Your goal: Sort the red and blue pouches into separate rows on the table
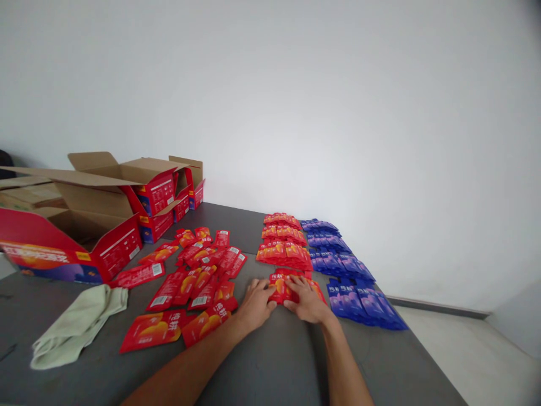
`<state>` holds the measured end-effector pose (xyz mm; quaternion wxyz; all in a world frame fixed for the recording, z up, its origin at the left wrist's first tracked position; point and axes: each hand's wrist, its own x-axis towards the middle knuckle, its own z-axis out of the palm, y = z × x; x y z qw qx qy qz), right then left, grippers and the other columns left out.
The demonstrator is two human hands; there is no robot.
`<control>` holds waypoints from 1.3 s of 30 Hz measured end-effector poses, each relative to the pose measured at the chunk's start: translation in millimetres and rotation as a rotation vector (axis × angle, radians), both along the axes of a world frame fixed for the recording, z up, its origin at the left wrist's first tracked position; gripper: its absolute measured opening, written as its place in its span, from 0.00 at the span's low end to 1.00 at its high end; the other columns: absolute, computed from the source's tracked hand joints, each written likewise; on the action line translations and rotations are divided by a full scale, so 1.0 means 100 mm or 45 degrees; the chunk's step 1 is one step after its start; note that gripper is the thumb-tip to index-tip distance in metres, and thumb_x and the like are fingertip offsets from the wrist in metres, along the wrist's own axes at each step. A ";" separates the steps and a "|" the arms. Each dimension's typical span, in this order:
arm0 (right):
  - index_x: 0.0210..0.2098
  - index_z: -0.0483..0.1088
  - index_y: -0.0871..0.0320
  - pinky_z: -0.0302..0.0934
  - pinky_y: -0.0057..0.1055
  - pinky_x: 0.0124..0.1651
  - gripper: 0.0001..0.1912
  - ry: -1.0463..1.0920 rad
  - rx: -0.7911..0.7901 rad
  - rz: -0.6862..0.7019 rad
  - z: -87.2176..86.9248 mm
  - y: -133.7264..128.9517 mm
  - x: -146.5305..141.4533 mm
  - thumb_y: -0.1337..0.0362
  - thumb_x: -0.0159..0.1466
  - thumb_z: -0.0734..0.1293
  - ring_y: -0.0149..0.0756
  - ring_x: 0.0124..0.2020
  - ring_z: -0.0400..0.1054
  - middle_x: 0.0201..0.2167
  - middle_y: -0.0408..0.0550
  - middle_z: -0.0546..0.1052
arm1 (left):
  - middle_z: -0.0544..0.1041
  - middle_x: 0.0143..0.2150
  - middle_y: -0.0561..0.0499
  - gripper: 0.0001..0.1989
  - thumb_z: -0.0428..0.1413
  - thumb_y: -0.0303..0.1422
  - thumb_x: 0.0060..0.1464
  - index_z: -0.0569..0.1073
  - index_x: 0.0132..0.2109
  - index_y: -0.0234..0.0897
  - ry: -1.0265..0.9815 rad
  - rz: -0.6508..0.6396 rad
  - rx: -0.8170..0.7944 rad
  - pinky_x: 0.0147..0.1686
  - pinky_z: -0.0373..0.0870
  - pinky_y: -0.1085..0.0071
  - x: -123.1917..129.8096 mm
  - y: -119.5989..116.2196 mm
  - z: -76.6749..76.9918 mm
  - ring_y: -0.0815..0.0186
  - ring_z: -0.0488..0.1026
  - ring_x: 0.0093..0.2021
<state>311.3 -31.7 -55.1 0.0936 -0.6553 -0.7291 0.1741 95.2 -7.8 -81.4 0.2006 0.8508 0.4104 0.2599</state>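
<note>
A short row of overlapping red foil pouches [278,286] with orange fruit prints lies flat on the grey table. My left hand [255,305] rests at the row's left edge, thumb and fingers apart, fingertips touching the end pouch. Spread over the pouches from the right is my right hand [307,301], its fingers on their upper part and its thumb near the lower edge. Part of the row is hidden under that hand. Behind it, more red pouches [283,254] form several overlapping rows. Loose red pouches [203,282] lie heaped to the left of my left hand.
Rows of blue-purple pouches [359,301] run along the table's right side. Open red cartons [120,251] stand at the left, with more red boxes [158,194] behind. A pale green cloth [80,324] lies in front of them. A white wall [296,113] rises behind the table.
</note>
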 end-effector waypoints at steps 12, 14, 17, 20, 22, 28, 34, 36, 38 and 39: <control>0.67 0.54 0.52 0.34 0.54 0.68 0.39 0.001 -0.064 -0.038 0.02 -0.02 -0.04 0.56 0.59 0.67 0.51 0.71 0.36 0.71 0.50 0.50 | 0.68 0.62 0.46 0.24 0.49 0.38 0.58 0.67 0.61 0.41 0.173 -0.034 0.017 0.55 0.58 0.54 -0.02 -0.06 0.06 0.51 0.59 0.59; 0.66 0.57 0.53 0.36 0.55 0.68 0.39 0.011 0.018 -0.052 0.04 -0.02 -0.08 0.55 0.58 0.68 0.53 0.71 0.37 0.69 0.51 0.53 | 0.68 0.62 0.44 0.26 0.51 0.38 0.56 0.67 0.61 0.41 0.204 -0.015 0.032 0.56 0.57 0.53 -0.07 -0.03 0.11 0.50 0.58 0.60; 0.62 0.64 0.53 0.42 0.53 0.66 0.32 0.064 0.289 -0.067 0.05 0.00 -0.28 0.57 0.59 0.67 0.53 0.69 0.44 0.65 0.50 0.62 | 0.69 0.59 0.42 0.25 0.54 0.36 0.52 0.70 0.58 0.41 0.270 0.052 0.064 0.56 0.58 0.54 -0.17 0.01 0.19 0.49 0.58 0.61; 0.55 0.72 0.54 0.50 0.44 0.64 0.21 0.167 0.548 -0.008 0.02 0.04 -0.60 0.62 0.62 0.65 0.48 0.62 0.56 0.58 0.50 0.70 | 0.72 0.55 0.42 0.22 0.54 0.33 0.50 0.72 0.54 0.41 0.349 0.143 0.103 0.55 0.58 0.55 -0.30 0.06 0.28 0.50 0.60 0.59; 0.52 0.73 0.56 0.54 0.40 0.61 0.19 0.228 0.615 0.029 -0.03 0.06 -0.82 0.66 0.62 0.63 0.46 0.57 0.60 0.54 0.51 0.73 | 0.72 0.53 0.40 0.20 0.53 0.31 0.50 0.73 0.51 0.40 0.407 0.241 0.130 0.55 0.58 0.54 -0.39 0.10 0.31 0.49 0.60 0.59; 0.48 0.74 0.56 0.55 0.37 0.55 0.17 0.229 0.572 0.127 -0.14 0.08 -1.17 0.71 0.63 0.61 0.42 0.49 0.63 0.49 0.49 0.75 | 0.75 0.49 0.38 0.17 0.50 0.25 0.50 0.76 0.46 0.34 0.583 0.465 -0.009 0.53 0.59 0.54 -0.69 0.28 0.33 0.49 0.66 0.55; 0.48 0.74 0.57 0.54 0.37 0.54 0.16 0.211 0.559 0.171 -0.15 0.07 -1.25 0.71 0.64 0.60 0.43 0.49 0.62 0.48 0.51 0.75 | 0.77 0.44 0.37 0.14 0.51 0.25 0.47 0.77 0.40 0.34 0.516 0.438 -0.083 0.51 0.60 0.55 -0.81 0.34 0.32 0.49 0.69 0.51; 0.47 0.73 0.57 0.54 0.38 0.55 0.15 0.225 0.572 0.182 -0.14 0.06 -1.27 0.71 0.64 0.60 0.44 0.50 0.61 0.48 0.51 0.75 | 0.78 0.41 0.39 0.13 0.51 0.23 0.45 0.77 0.37 0.35 0.409 0.382 -0.135 0.50 0.60 0.55 -0.81 0.36 0.29 0.50 0.71 0.48; 0.47 0.73 0.56 0.53 0.39 0.55 0.14 0.244 0.576 0.178 -0.12 0.04 -1.28 0.70 0.65 0.60 0.44 0.50 0.62 0.47 0.51 0.75 | 0.78 0.39 0.43 0.13 0.50 0.22 0.44 0.77 0.35 0.37 0.265 0.292 -0.170 0.49 0.62 0.58 -0.80 0.40 0.26 0.54 0.72 0.45; 0.46 0.73 0.56 0.53 0.39 0.55 0.13 0.262 0.574 0.178 -0.11 0.03 -1.29 0.69 0.65 0.60 0.44 0.49 0.62 0.46 0.51 0.76 | 0.78 0.39 0.44 0.13 0.50 0.22 0.44 0.77 0.35 0.37 0.181 0.251 -0.165 0.49 0.62 0.60 -0.80 0.42 0.25 0.55 0.72 0.45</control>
